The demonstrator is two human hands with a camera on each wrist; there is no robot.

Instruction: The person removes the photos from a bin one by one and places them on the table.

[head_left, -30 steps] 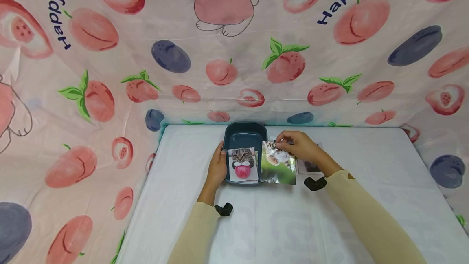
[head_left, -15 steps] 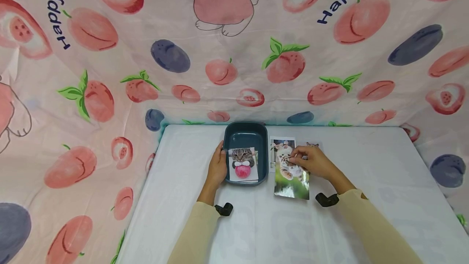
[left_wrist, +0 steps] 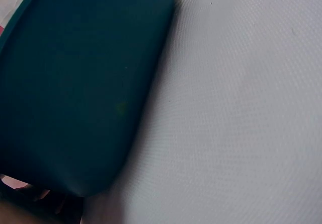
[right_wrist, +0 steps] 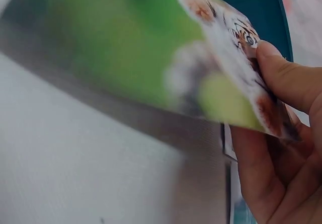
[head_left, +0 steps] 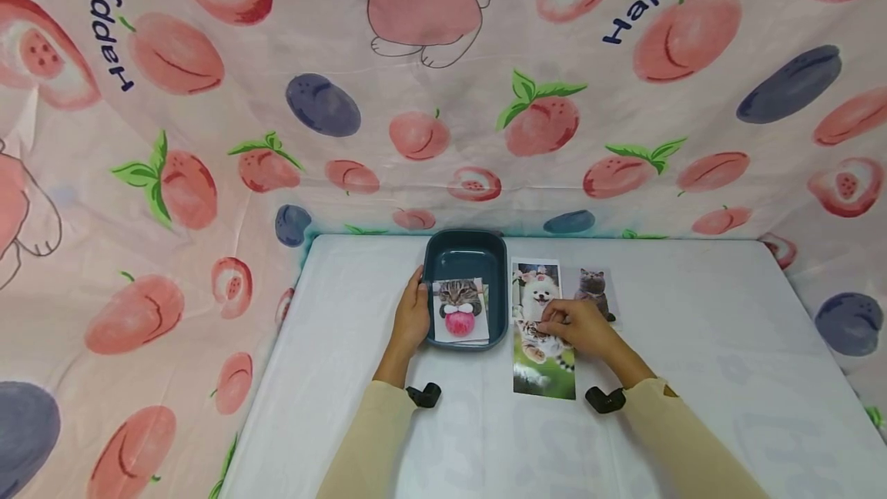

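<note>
My left hand (head_left: 413,316) grips the left side of a dark teal tray (head_left: 464,247); the left wrist view is mostly filled by the tray's outer wall (left_wrist: 80,83). Inside the tray lies a small stack of photos, topped by a cat photo (head_left: 459,313) with a pink ball shape. My right hand (head_left: 582,327) pinches the upper part of a tiger cub photo (head_left: 540,376), right of the tray. Up close in the right wrist view, the thumb (right_wrist: 282,73) presses the photo's face, with fingers behind it. The sheet bends and stands off the table.
Behind the tiger photo lies a white dog photo (head_left: 537,283), partly covered by it. A grey cat photo (head_left: 593,287) lies further right, partly behind my right hand. A fruit-print cloth (head_left: 443,137) hangs along the back of the white table (head_left: 485,437).
My right hand has carried the tiger photo away from the tray's right edge and nearer to me, uncovering the dog and grey cat photos. The left hand and tray stay put.
</note>
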